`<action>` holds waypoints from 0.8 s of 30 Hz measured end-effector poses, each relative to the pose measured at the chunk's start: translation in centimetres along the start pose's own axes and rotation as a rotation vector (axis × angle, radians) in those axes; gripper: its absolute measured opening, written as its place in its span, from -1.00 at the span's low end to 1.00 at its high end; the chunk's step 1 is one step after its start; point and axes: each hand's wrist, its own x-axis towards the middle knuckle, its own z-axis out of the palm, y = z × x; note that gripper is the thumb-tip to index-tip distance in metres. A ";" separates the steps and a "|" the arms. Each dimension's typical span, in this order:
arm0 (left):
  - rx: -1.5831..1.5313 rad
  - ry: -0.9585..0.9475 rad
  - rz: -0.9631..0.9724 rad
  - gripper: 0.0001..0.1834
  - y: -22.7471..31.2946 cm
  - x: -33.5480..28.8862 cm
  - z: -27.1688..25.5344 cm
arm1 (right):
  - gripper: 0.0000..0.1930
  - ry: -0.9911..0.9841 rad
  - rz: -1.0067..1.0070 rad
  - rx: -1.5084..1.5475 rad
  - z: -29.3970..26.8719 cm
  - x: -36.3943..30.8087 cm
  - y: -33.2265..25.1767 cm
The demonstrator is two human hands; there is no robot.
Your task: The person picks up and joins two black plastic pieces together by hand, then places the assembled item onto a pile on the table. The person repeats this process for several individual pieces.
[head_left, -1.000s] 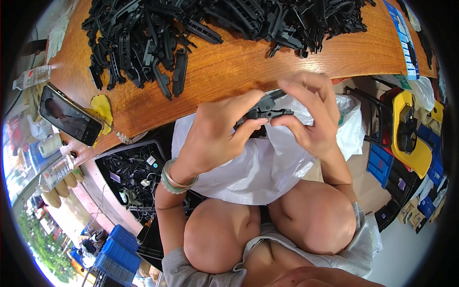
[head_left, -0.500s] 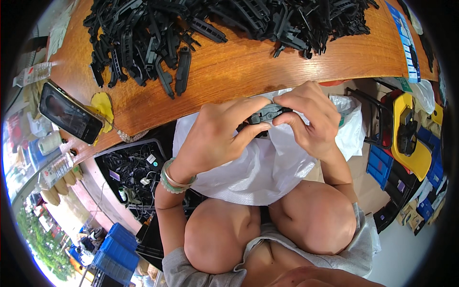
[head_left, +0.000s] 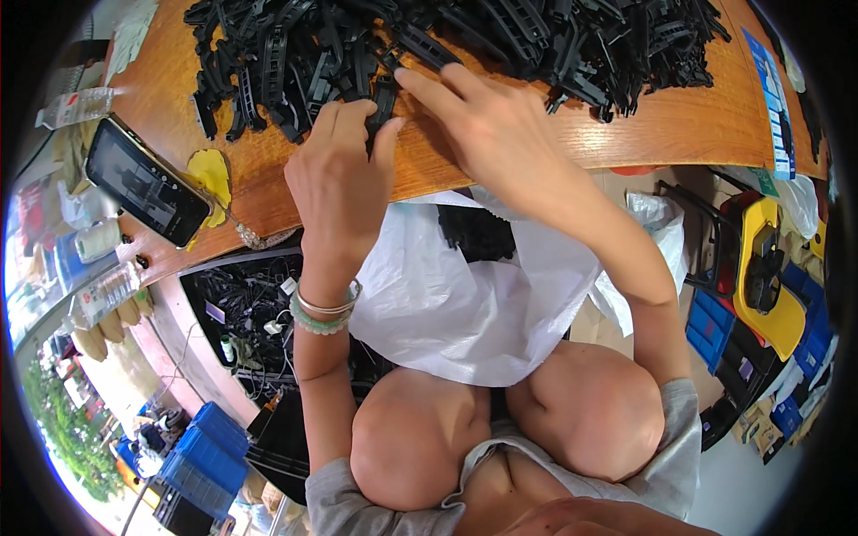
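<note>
My left hand (head_left: pixel 344 170) is at the near edge of a heap of black plastic parts (head_left: pixel 295 54). Its thumb and fingers pinch one long black plastic part (head_left: pixel 382 103) lying on the table. Over the wood to the right, my right hand (head_left: pixel 487 116) stretches its fingers toward the same heap. The index fingertip is close to a small black piece beside the left hand's part; whether it touches is unclear. Below, between my knees, a white woven sack (head_left: pixel 447 322) gapes, with black parts (head_left: pixel 478 232) inside.
A phone (head_left: pixel 147 183) leans on a yellow stand at the table's left. Beneath stands a black bin (head_left: pixel 241 313) of cables and parts. On the right are a yellow chair (head_left: pixel 760 268) and a blue printed sheet (head_left: pixel 770 107) on the wooden table (head_left: pixel 617 143).
Both hands have moved from above the sack up to the heap. The dark clip-like part they held is gone from them, and black parts now show in the sack's mouth.
</note>
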 end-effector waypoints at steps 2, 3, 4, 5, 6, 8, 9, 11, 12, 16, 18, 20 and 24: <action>0.000 -0.008 -0.003 -0.83 -0.2 -0.1 -0.1 | -0.73 -0.005 0.000 -0.078 1.0 0.9 -0.1; 0.000 -0.018 -0.008 -0.83 -0.4 -0.2 -0.1 | -0.75 -0.012 0.001 -0.154 1.4 1.0 -0.2; 0.001 -0.016 -0.010 -0.83 -0.4 -0.2 -0.3 | -0.75 -0.011 -0.001 -0.153 1.5 0.9 -0.2; 0.001 -0.092 -0.036 -0.82 -0.2 -0.3 -0.5 | -0.79 0.015 0.020 -0.126 1.3 0.5 -0.4; 0.000 -0.168 -0.062 -0.80 0.0 -0.3 -0.6 | -0.82 0.042 0.042 -0.099 1.2 0.1 -0.4; 0.009 -0.180 -0.039 -0.79 0.2 -0.6 -0.9 | -0.84 0.082 0.053 -0.120 0.9 -0.6 -0.6; 0.019 -0.193 -0.013 -0.77 0.2 -0.8 -1.0 | -0.86 0.123 0.066 -0.140 0.8 -0.9 -0.6; -0.112 -0.153 -0.061 -0.79 0.6 -1.4 -1.5 | -0.86 0.101 0.087 -0.172 0.5 -1.8 -0.4; -0.244 -0.112 -0.107 -0.79 0.9 -1.5 -1.5 | -0.85 0.118 0.091 -0.119 0.0 -2.3 -0.4; -0.845 -0.012 -0.276 -0.83 1.6 -1.2 -1.5 | -0.82 0.148 0.198 0.435 -2.1 -4.3 -0.4; -1.033 -0.091 -0.340 -0.84 1.5 -1.4 -1.6 | -0.81 0.117 0.182 0.633 -3.5 -4.9 -0.4; -1.338 -0.210 -0.508 -0.83 2.1 -1.4 -1.4 | -0.80 0.085 0.169 0.824 -4.1 -5.4 -0.2; -1.288 -0.431 -0.443 -0.70 3.5 -1.3 -1.3 | -0.81 0.077 0.173 0.820 -4.1 -5.9 0.3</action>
